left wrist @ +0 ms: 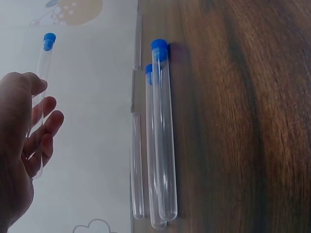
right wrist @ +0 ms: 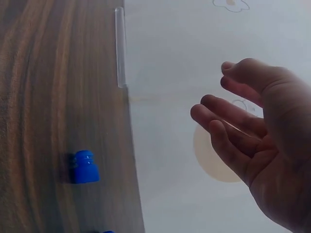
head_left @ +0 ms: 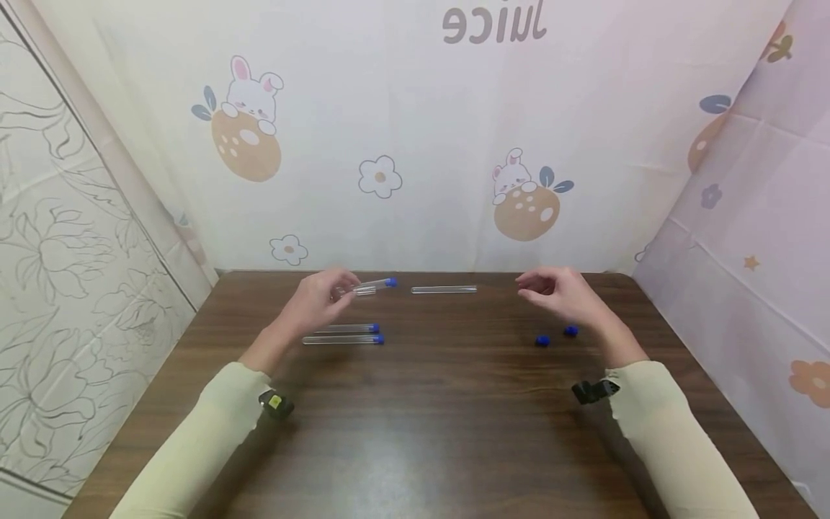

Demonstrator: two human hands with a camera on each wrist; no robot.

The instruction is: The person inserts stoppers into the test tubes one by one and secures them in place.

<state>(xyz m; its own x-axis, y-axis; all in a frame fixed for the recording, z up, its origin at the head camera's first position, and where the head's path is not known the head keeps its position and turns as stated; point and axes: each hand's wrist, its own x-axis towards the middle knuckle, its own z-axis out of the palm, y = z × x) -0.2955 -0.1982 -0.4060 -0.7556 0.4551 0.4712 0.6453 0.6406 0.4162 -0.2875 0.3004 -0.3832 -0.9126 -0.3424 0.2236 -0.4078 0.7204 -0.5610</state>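
Our left hand (head_left: 318, 299) grips a slim, clear, probably plastic blue-capped tube (head_left: 375, 285); nearby lie two capped tubes (head_left: 344, 339), while two uncapped tubes (head_left: 444, 290) and two loose blue caps (head_left: 542, 340) lie apart; our right hand (head_left: 565, 294) is empty

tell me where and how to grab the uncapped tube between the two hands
Pinch the uncapped tube around mid-length, probably from above on the near side, thumb and fingertip across its width. It lies flat along the back edge of the table with the curtain close behind, and its open end points right, so a middle grip leaves that end free.
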